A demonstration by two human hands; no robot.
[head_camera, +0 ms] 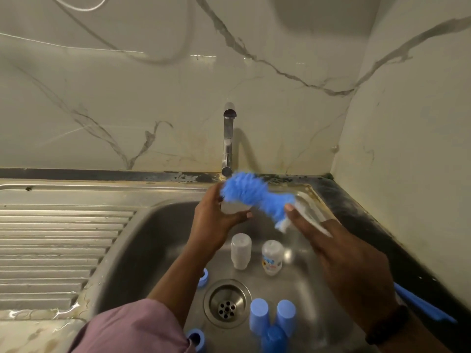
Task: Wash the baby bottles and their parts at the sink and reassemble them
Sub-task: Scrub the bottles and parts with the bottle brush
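1. Marble-look wall tiles back a stainless steel sink [142, 240] set in a dark-edged counter [362, 215]; a ribbed steel draining board [56, 240] lies to the left.
2. Nearest, on the sink floor, three blue plastic caps [272, 324] stand bunched together just right of the round steel drain [227, 303]; a blue screw ring [196, 340] lies at the lower edge by a pink sleeve [132, 329], and another blue ring [203, 277] shows beside the left forearm.
3. Behind the drain two clear plastic baby bottles stand mouth down, near each other: a plain one [240, 250] and one with a printed label [272, 257].
4. Above them, the right hand [339, 261] holds a clear bottle [311, 215], fingers stretched along it, with a blue bristle bottle brush [252, 193] poking out of it; the image is blurred here. A blue handle [423, 304] runs behind the right wrist.
5. Left hand [216, 217] is loosely open, fingers relaxed, touching the bristle head.
6. Farthest, a chrome tap [227, 141] rises against the wall.
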